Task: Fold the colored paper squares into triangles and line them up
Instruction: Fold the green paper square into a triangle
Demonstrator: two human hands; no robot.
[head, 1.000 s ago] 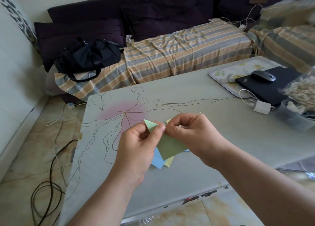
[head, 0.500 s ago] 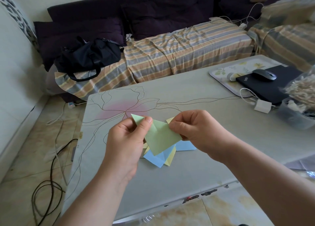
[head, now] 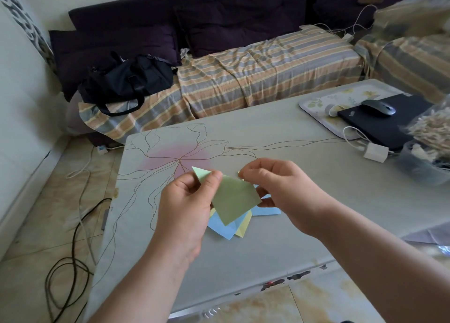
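Above the near middle of the table, the left hand pinches the green paper at its far-left corner; the right hand pinches its right edge. Blue and yellow papers lie beneath. Beyond, far right, a mouse rests on a laptop.

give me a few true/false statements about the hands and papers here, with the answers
1. Both hands hold the green paper above the table. True.
2. The left hand pinches the paper near its upper left corner. True.
3. The right hand rests flat on the table. False: it is raised, fingers curled at the green paper's right edge.
4. Blue papers and yellow papers lie in a loose pile on the table under the hands. True.
5. The mouse sits beside the paper pile. False: it lies on the black laptop at the table's far right.
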